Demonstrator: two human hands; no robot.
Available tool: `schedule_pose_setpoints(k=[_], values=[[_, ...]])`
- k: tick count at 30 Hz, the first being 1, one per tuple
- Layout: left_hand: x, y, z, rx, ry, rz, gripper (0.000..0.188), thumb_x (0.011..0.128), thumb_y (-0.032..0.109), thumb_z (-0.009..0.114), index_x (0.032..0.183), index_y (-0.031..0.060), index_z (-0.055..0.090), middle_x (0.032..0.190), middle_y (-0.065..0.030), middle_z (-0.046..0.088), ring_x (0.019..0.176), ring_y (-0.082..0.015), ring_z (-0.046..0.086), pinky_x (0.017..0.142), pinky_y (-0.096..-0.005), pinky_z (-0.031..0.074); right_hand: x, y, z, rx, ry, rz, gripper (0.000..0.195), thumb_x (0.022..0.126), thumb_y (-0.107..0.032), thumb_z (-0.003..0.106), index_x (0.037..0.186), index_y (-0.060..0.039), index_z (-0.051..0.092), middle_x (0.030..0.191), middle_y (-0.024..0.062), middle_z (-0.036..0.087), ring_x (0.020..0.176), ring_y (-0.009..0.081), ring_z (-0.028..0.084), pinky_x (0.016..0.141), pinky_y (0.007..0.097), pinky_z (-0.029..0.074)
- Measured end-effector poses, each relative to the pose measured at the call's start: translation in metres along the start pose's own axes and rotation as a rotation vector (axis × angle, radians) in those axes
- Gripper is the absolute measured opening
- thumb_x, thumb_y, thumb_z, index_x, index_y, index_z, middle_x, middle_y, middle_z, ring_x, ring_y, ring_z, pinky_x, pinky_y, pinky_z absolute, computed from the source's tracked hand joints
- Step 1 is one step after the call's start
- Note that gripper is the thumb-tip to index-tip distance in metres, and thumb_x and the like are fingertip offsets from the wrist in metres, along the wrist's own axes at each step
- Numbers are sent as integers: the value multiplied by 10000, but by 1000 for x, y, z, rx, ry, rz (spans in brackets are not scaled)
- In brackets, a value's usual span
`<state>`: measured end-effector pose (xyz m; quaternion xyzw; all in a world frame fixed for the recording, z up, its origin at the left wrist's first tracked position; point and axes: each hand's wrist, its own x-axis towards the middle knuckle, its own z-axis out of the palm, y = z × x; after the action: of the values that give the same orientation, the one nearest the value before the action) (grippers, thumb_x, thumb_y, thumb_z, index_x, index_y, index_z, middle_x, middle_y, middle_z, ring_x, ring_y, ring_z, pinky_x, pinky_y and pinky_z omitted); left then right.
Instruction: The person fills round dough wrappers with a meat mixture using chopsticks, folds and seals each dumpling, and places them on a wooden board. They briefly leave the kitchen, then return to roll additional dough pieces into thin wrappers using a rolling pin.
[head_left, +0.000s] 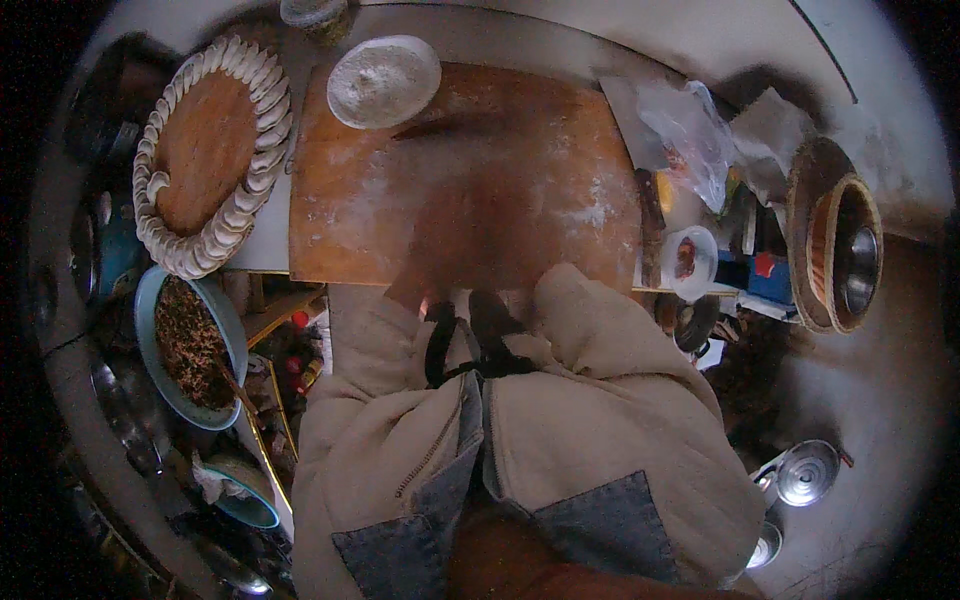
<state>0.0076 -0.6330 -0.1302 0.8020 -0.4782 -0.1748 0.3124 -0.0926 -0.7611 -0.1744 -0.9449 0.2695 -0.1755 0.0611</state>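
Note:
A floured wooden board (337, 187) lies before me, its front edge close to my body. My left hand (407, 291) shows only as a dim, blurred patch at that edge, below the left sleeve (367, 330); its fingers and anything in them cannot be made out. The right sleeve (592, 315) reaches the same edge, and no right hand can be picked out beyond it. A bowl of flour (384, 81) stands at the back of the board. To the left, folded dumplings (259, 176) line the rim of a round wooden board (206, 154), with one set slightly inward.
At left, a light blue basin (240, 330) holds chopped filling (187, 345) and a stick-like utensil; a smaller basin (259, 517) sits lower. Rightward are a plastic bag (694, 142), a white container (697, 281) with red contents, and woven baskets (806, 247). A metal lid (806, 472) lies lower right.

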Motion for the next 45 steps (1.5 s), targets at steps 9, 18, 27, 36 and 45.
schedule_pose_setpoints(k=[9,18,27,36,45], values=[[2,44,-15,63,68,67,425,818,245,576,1217,106,533,1201,-163,564,1052,-402,560,877,-493,476,-11,6,-24,143,-91,19,387,807,-309,650,1128,-100,600,1107,142,613,993,351,589,849,435,483],[-7,48,-22,-236,-113,-178,411,793,266,690,1150,92,583,1158,-125,573,983,-329,579,787,-444,500,-25,31,-76,262,-327,-45,473,769,-279,703,1183,-92,572,1172,144,591,1043,353,574,882,416,476],[-24,111,-58,-813,116,336,278,864,273,687,1024,53,627,1022,-74,596,937,-160,585,694,-310,512,5,-8,-206,1011,-683,-131,556,780,-207,743,1276,-79,526,1221,130,577,1086,280,567,901,352,469],[-34,146,-92,-776,320,-33,177,892,224,650,840,62,604,729,-12,609,663,-131,604,576,-286,472,8,-26,-193,1414,-995,-40,561,764,-104,769,1268,-62,526,1238,62,571,1092,179,546,907,311,460],[-36,146,-106,-848,584,148,280,936,336,551,828,79,538,726,-44,577,659,-139,559,563,-311,442,13,-40,-211,1456,-758,-2,447,767,-123,773,1161,-58,573,1148,34,606,995,157,583,886,318,466]])
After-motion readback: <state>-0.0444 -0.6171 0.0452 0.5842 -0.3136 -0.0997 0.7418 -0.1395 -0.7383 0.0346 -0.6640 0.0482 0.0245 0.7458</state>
